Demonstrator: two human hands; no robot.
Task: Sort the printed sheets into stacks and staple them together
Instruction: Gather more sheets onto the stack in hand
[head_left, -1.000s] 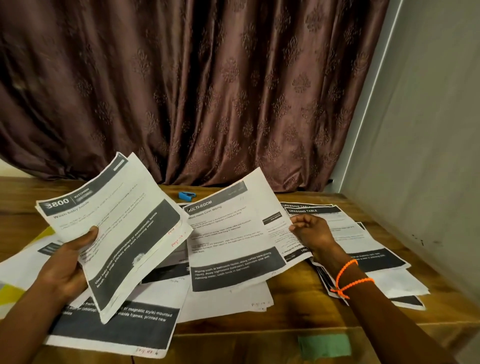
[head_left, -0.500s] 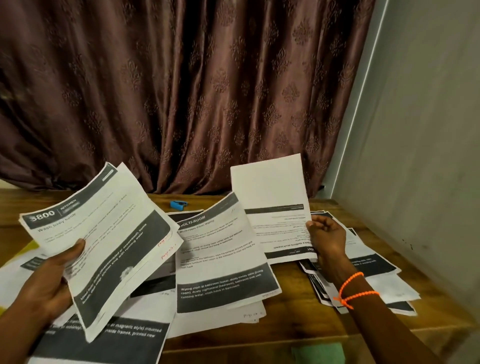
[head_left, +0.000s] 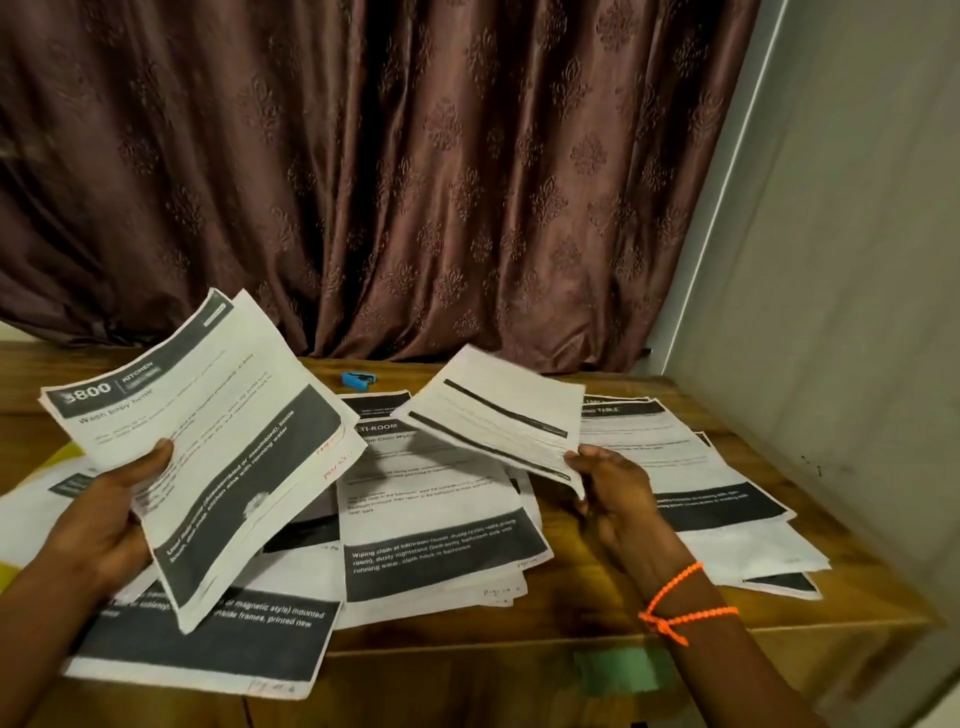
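Observation:
My left hand (head_left: 111, 512) grips a small stack of printed sheets (head_left: 208, 436) headed "3800 KITCHEN", held tilted above the table's left side. My right hand (head_left: 613, 488) pinches the near corner of a single sheet (head_left: 498, 415), lifted nearly flat over the middle pile. Under it lies a "MULTI-ROOM" sheet (head_left: 436, 519) on top of other pages. More sheets (head_left: 691, 467) lie in a loose pile to the right, and another dark-banded sheet (head_left: 208, 649) lies at the front left. A small blue stapler (head_left: 356, 380) sits at the table's far side near the curtain.
The wooden table (head_left: 571, 623) ends at a brown curtain (head_left: 389, 182) behind and a grey wall (head_left: 831, 312) on the right. A green patch (head_left: 618, 670) marks the table's front edge. Something yellow (head_left: 67, 452) shows under the sheets at the left.
My right hand has lifted one sheet off the middle pile, raised it upright, then tipped it nearly flat and leftward. The stack in my left hand has stayed in place.

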